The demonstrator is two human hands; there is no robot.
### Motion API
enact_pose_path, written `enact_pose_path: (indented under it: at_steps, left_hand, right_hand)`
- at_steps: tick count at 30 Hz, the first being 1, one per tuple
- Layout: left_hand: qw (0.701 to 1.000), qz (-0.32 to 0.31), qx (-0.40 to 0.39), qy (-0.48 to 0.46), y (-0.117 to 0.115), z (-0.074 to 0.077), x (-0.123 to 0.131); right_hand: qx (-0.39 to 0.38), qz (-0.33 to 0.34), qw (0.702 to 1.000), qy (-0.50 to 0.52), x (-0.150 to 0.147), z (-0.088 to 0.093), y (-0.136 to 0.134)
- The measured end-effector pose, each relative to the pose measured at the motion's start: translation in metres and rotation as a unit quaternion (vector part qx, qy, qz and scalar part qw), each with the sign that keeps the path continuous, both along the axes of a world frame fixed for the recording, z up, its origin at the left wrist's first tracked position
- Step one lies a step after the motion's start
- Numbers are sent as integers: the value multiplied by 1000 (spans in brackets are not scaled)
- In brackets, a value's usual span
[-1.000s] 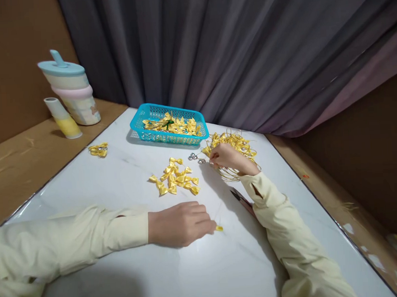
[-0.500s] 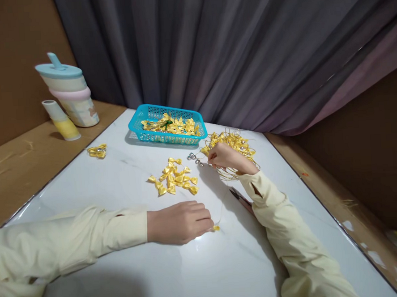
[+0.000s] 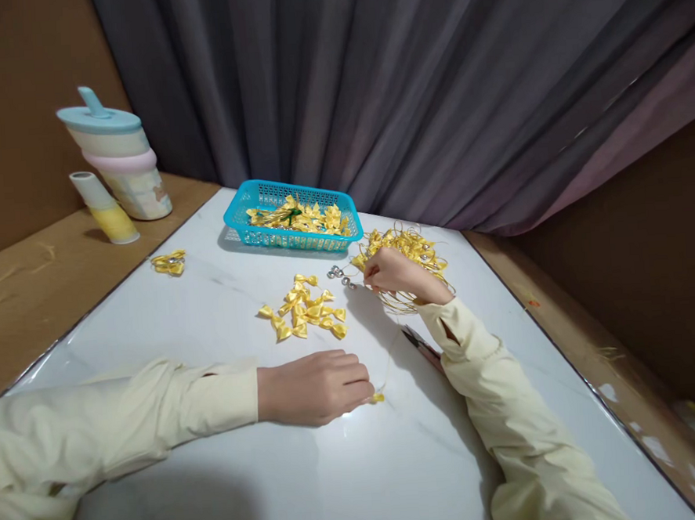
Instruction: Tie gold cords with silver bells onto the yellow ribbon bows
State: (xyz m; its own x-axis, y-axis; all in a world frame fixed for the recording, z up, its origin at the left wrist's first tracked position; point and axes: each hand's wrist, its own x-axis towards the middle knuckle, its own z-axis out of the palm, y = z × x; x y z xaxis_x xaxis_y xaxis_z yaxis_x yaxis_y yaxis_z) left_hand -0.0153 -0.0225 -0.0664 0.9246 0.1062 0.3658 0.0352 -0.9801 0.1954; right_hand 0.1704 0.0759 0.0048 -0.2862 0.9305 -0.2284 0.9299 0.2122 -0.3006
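My left hand [image 3: 317,386] rests on the white table with its fingers closed on a small yellow ribbon bow [image 3: 378,398], which shows just past the fingertips. A thin thread runs from that bow up toward the right. Farther off, my right hand [image 3: 396,273] is pinched closed right beside a few silver bells or beads [image 3: 340,274]; what lies between its fingertips is too small to make out. Behind and under this hand spreads a pile of yellow bows on golden cords [image 3: 409,246]. Loose yellow bows [image 3: 308,309] lie between my two hands and the basket.
A blue basket [image 3: 293,238] holding more bows stands at the back. Dark-bladed scissors [image 3: 422,343] lie partly beneath my right sleeve. A small bow bundle [image 3: 169,262] sits at left. Beyond the table edge are a tumbler [image 3: 134,183] and a yellow-white bottle [image 3: 109,212].
Both hands keep nearly the same place and grip. The view has shifted very slightly; the bow and the other things lie as before.
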Motion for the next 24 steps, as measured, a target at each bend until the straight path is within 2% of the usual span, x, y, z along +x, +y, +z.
enact_pose_path:
  at_steps: [7, 15, 19, 24]
  left_hand:
    - [1000, 0, -1, 19, 0, 0, 0]
    - [1000, -1, 3, 12, 0, 0, 0]
    - [1000, -2, 6, 14, 0, 0, 0]
    - [1000, 0, 6, 20, 0, 0, 1]
  right_hand:
    - [-20, 4, 1000, 4, 1, -12, 5]
    - [-59, -19, 998, 31, -8, -15, 1]
    - [-76, -5, 995, 59, -12, -20, -1]
    - [-62, 19, 995, 75, -13, -28, 0]
